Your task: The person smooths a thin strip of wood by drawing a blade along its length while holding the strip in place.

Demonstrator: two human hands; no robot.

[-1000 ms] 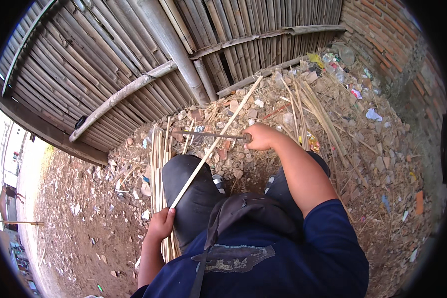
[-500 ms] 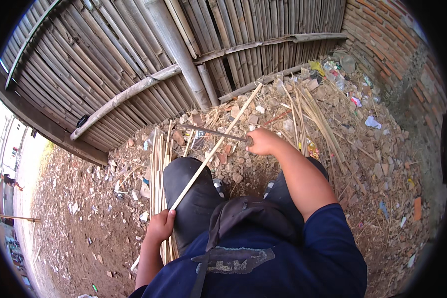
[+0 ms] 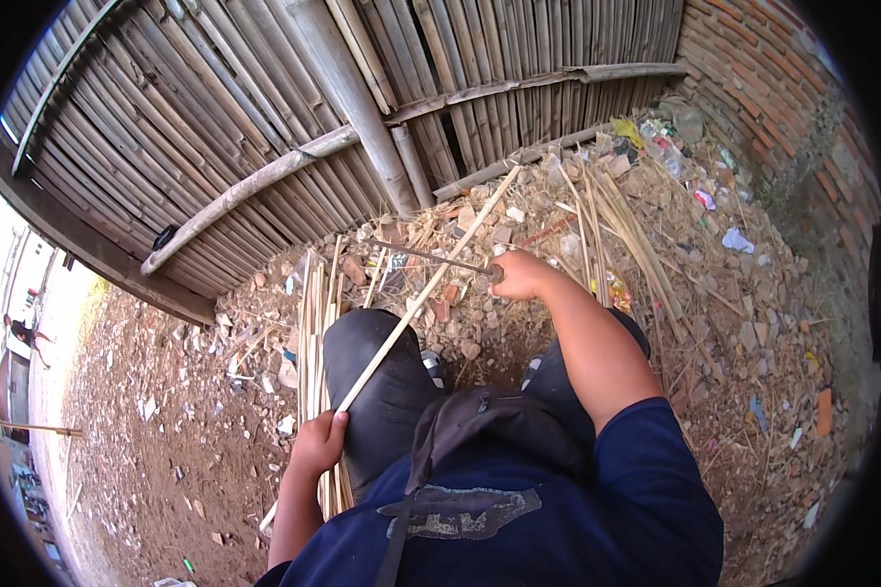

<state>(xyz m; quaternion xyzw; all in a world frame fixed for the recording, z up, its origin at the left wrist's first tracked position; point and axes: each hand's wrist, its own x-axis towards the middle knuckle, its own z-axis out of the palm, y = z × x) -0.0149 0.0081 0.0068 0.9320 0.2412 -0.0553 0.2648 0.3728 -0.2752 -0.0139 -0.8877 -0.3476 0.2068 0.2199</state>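
Observation:
A long pale bamboo strip slants up and away across my left thigh. My left hand is closed around its near end. In my right hand is the handle of a long, narrow, dark-bladed knife, whose blade points left and crosses the strip beyond my knees. Whether the blade touches the strip or only passes over it, I cannot tell. Beside my left leg lies a bundle of similar bamboo strips, partly hidden by my left hand and forearm.
More bamboo strips lie on the rubble to the far right. A bamboo slat wall rises ahead, with a brick wall at the right. Stones and litter cover the ground. At the far left a person is partly in view.
The knife blade has shifted slightly right and its handle has turned a little in my right hand. My left hand and the strip stay nearly still.

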